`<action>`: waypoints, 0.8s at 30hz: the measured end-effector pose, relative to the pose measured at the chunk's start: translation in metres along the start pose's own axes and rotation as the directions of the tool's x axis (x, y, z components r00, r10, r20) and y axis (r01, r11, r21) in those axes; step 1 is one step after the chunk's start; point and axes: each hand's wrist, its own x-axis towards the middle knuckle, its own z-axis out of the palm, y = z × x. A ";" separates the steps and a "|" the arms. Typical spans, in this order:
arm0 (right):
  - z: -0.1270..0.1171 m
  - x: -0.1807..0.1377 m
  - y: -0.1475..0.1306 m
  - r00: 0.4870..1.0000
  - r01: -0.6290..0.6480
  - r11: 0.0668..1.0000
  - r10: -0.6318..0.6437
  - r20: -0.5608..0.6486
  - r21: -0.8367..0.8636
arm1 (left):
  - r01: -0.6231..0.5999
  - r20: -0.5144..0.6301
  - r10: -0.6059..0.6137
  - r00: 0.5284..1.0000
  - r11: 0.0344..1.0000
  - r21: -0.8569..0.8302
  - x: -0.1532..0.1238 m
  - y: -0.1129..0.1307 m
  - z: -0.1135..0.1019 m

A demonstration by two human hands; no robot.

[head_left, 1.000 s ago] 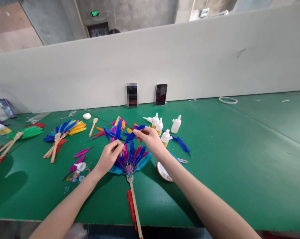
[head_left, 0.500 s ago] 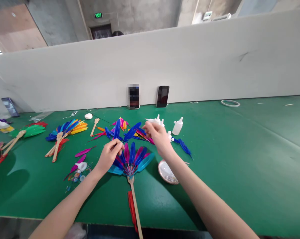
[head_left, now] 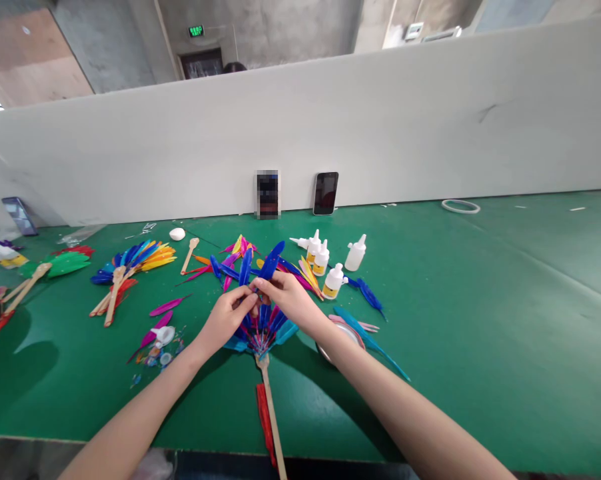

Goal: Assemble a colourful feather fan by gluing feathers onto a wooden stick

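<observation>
My left hand (head_left: 229,313) is pinched on a blue feather (head_left: 245,268) that points upward above its fingers. The fingers of my right hand (head_left: 288,297) meet it and are closed at the base of a second blue feather (head_left: 273,260); the quill ends are hidden between both hands. Just beneath lies a feather fan (head_left: 262,339) of blue, magenta and teal feathers, spread from a wooden handle (head_left: 272,413). A red tassel (head_left: 264,417) rests along that handle. Under my right forearm, a shallow round dish (head_left: 325,352) is partly covered.
Several glue bottles (head_left: 332,281) stand beyond my right hand. A teal feather (head_left: 380,350) lies right of the dish. Loose magenta feathers (head_left: 165,307), sequins (head_left: 155,357) and finished-looking fans (head_left: 135,259) are at left. Two phones (head_left: 325,193) lean on the white partition (head_left: 405,133).
My right hand has moved left and down from beside the glue bottles to meet my left hand. The left hand and its blue feather have shifted slightly right.
</observation>
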 end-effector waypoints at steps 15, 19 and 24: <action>-0.001 -0.005 -0.002 0.995 0.095 0.935 -0.100 0.003 -0.342 | 0.040 -0.236 -0.056 0.970 0.997 -0.073 0.003 0.000 -0.004; 0.001 -0.007 -0.003 0.990 0.139 0.874 -0.113 0.083 -0.465 | 0.088 -0.251 -0.111 0.962 0.991 -0.103 0.005 -0.002 -0.006; 0.001 -0.006 -0.005 0.994 0.094 0.923 -0.065 0.089 -0.373 | 0.130 -0.308 -0.158 0.938 0.985 -0.111 0.005 -0.007 -0.007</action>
